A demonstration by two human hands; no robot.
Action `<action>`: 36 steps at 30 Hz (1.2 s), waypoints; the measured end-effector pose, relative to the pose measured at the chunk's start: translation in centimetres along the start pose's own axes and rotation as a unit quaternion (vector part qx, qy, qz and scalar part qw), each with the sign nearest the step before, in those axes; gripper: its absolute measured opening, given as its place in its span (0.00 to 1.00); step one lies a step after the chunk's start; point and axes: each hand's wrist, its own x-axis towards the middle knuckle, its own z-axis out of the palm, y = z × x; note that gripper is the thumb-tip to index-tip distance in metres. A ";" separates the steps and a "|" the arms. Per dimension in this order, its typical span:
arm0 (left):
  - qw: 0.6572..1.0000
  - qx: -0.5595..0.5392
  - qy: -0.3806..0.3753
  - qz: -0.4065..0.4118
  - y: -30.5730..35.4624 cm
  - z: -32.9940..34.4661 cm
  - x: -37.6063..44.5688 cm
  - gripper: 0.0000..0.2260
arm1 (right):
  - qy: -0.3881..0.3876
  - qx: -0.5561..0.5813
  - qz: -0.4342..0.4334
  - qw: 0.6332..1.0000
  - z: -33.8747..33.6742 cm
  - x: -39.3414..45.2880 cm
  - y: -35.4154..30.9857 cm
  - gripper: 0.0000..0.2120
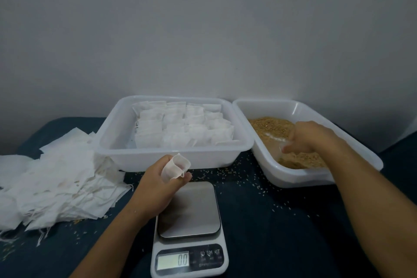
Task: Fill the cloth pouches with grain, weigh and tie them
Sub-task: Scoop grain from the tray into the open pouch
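White cloth pouches (61, 178), plain. Translucent white tubs (176, 156). Golden-brown grain (270, 126). Dark blue table cover (270, 221), flecked with pale kernels. White scale (188, 259) with silver platform, black control panel, pale grey-green display.

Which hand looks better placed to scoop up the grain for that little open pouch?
The right hand: it is already down in the grain tub, seemingly gripping a small clear scoop. The left hand is busy holding the pouch open above the scale.
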 end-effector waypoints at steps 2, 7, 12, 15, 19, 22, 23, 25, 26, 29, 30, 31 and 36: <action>1.000 0.002 0.000 0.001 -0.1 0.0 0.0 0.12 | -0.001 0.037 0.008 0.999 0.5 -0.1 0.2 0.20; 1.000 0.005 -0.001 0.003 -0.1 0.2 -0.1 0.12 | 0.050 0.122 0.056 0.990 2.1 -0.4 0.7 0.22; 1.000 -0.006 0.003 -0.002 -0.2 0.3 -0.1 0.12 | 0.113 0.174 0.082 0.975 2.2 -1.4 0.4 0.23; 1.000 -0.016 0.003 -0.007 -0.2 0.3 0.1 0.09 | 0.148 0.191 0.072 0.968 1.4 -2.7 0.2 0.23; 1.000 -0.027 0.013 -0.007 0.1 0.4 0.0 0.06 | 0.199 0.195 -0.001 0.960 0.1 -5.0 -0.7 0.29; 0.999 -0.036 0.020 -0.011 0.3 0.3 -0.1 0.06 | 0.215 0.247 -0.086 0.941 -0.8 -7.1 -1.6 0.33; 0.999 -0.036 0.023 -0.011 0.4 0.3 -0.1 0.06 | 0.206 0.269 -0.112 0.934 -1.1 -7.9 -1.9 0.31; 0.999 -0.037 0.033 -0.009 0.4 0.1 -0.1 0.06 | 0.164 0.310 -0.160 0.923 -1.5 -9.1 -2.6 0.22; 0.999 -0.038 0.038 -0.009 0.3 0.0 0.0 0.07 | 0.135 0.321 -0.184 0.919 -1.7 -9.6 -3.0 0.21; 0.998 -0.043 0.046 -0.014 0.2 -0.1 0.1 0.06 | 0.068 0.305 -0.239 0.919 -2.1 -10.4 -4.2 0.21; 0.998 -0.044 0.049 -0.017 0.1 -0.2 0.1 0.06 | 0.056 0.293 -0.250 0.921 -2.3 -10.6 -4.6 0.21; 0.997 -0.044 0.052 -0.020 0.1 -0.2 0.2 0.06 | 0.049 0.279 -0.260 0.923 -2.6 -10.8 -5.0 0.20; 0.999 -0.019 0.046 -0.024 0.0 -0.2 0.1 0.06 | 0.031 0.200 -0.302 0.932 -4.1 -11.7 -6.2 0.24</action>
